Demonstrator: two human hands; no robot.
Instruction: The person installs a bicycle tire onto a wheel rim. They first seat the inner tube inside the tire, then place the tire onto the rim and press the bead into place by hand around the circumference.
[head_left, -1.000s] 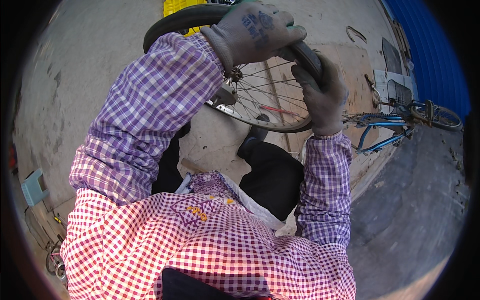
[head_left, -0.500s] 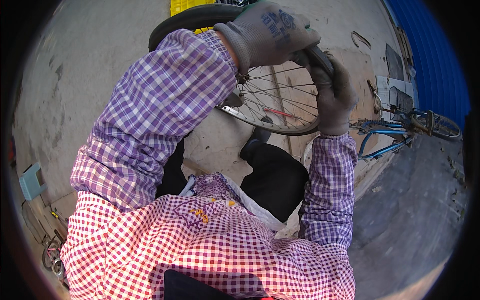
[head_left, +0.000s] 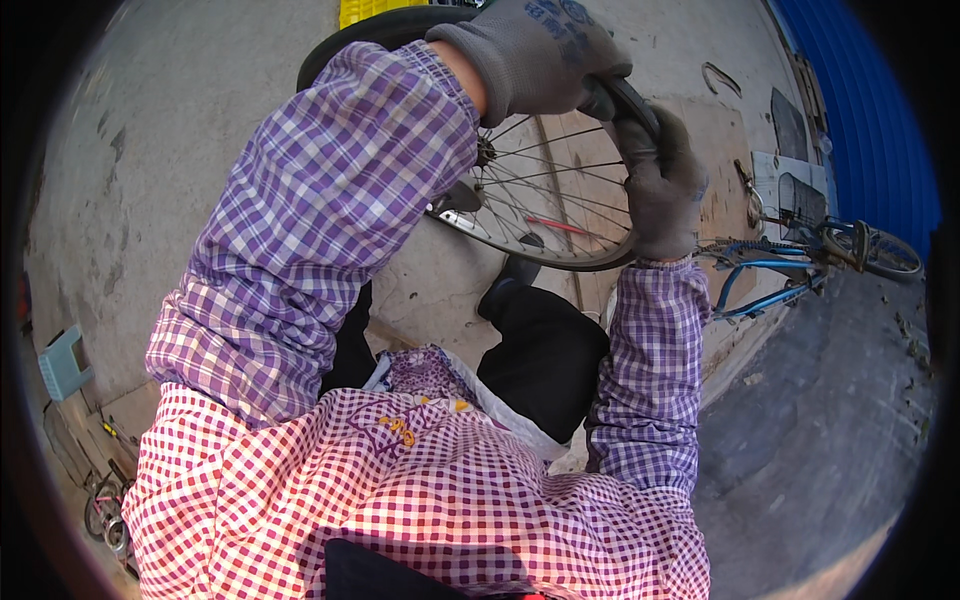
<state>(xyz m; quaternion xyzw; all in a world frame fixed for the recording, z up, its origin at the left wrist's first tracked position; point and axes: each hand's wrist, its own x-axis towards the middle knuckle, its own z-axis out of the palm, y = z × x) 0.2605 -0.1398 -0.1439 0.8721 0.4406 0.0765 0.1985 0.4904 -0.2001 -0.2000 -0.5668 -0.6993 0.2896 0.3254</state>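
One wheel [head_left: 489, 154], two-handed grip

We count two grey gloves: our left hand [head_left: 540, 55] and right hand [head_left: 665, 185] each clasp the tyre [head_left: 590, 265] at the wheel's upper right, just beside each other. Wheel is ahead of our body. One yellow crate [head_left: 375, 12] beyond it, cut by the view's upper edge; contents: we cannot tell. Concrete floor [head_left: 200, 120] extends leftward; rightward, one blue bicycle frame [head_left: 768, 299], then one blue wall [head_left: 870, 110] as boundary.

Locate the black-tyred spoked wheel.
In the head view, the wheel is top centre, in the grey-gloved left hand and right hand, left of the blue bicycle frame.
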